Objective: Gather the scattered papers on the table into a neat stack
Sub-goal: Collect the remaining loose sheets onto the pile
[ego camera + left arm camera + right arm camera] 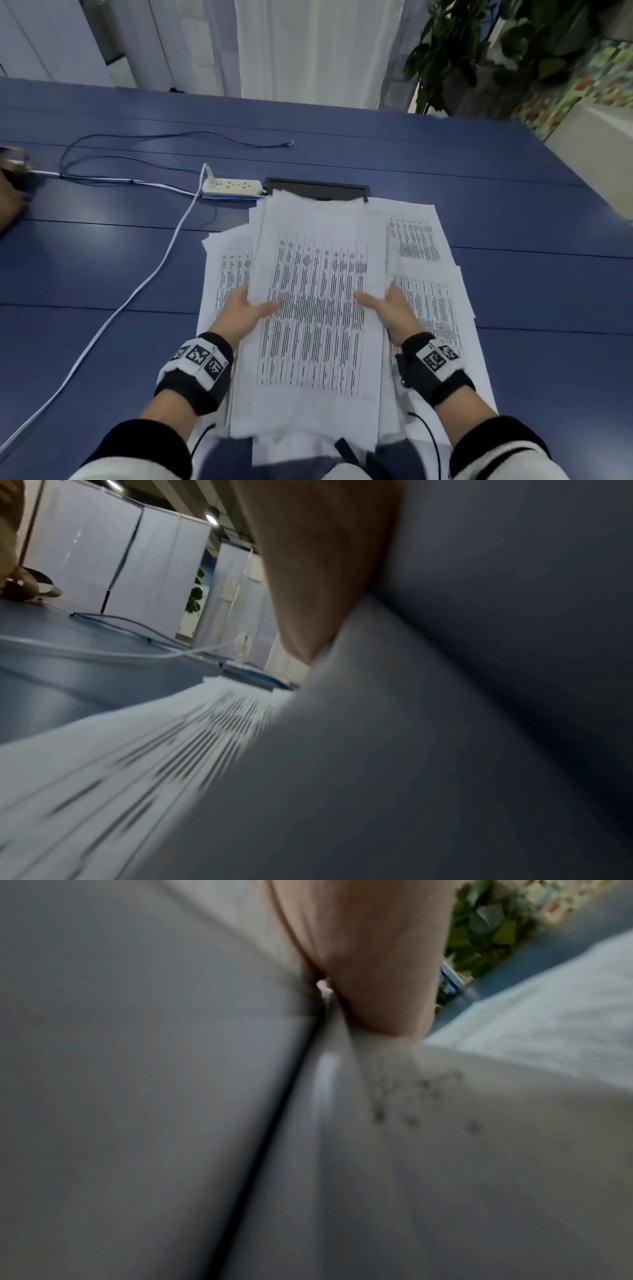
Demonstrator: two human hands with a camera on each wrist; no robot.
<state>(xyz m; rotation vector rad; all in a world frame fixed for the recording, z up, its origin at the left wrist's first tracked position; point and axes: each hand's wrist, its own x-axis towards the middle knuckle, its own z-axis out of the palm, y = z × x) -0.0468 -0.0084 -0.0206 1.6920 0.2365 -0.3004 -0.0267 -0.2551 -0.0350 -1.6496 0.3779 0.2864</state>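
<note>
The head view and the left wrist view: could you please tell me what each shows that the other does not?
Only the head view shows both hands, the left hand and right hand, gripping the sides of the held stack of papers, plus loose sheets on its right and a black panel behind.

Only the left wrist view shows ceiling lights and the stack's underside.

Both show the blue table, white cable, printed sheets on the left and a plant.

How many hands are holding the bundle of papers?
2. The left hand grips the left edge of the bundle of papers; the right hand grips its right edge. Fingers beneath are hidden.
</note>
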